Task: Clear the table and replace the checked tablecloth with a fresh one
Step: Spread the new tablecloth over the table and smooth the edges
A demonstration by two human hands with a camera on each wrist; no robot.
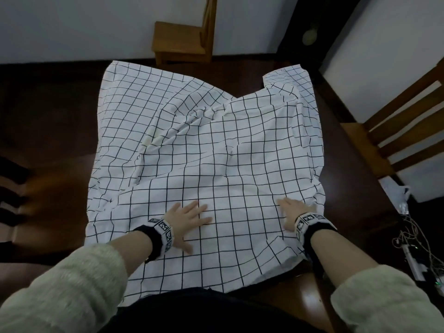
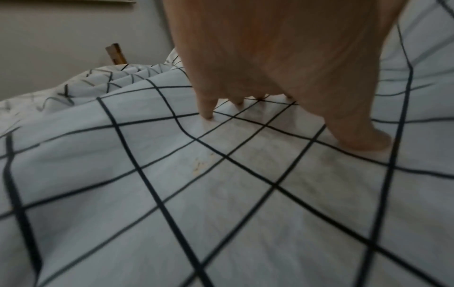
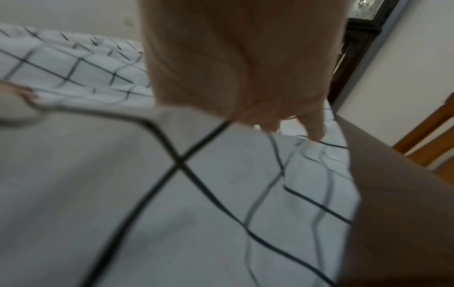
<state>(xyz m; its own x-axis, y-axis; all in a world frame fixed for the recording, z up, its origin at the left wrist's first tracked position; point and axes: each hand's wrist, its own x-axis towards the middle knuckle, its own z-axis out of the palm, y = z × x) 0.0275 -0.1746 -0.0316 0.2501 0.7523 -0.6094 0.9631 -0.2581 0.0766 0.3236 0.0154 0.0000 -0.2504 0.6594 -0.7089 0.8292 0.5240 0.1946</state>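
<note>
A white tablecloth with a black check grid (image 1: 206,145) lies rumpled over the dark wooden table (image 1: 355,169), with folds bunched near its middle and its far right corner turned back. My left hand (image 1: 189,222) presses flat on the cloth near the front, fingers spread; the left wrist view shows the fingertips (image 2: 209,114) touching the fabric (image 2: 221,194). My right hand (image 1: 294,210) lies flat on the cloth by its right edge. In the right wrist view the right hand (image 3: 290,126) is blurred, its fingers down on the cloth (image 3: 172,194) beside the bare table edge (image 3: 393,194).
A wooden chair (image 1: 185,42) stands beyond the far side, another (image 1: 394,131) at the right, and a third chair's seat (image 1: 31,195) at the left. Cables and a small device (image 1: 413,251) lie on the floor at the right.
</note>
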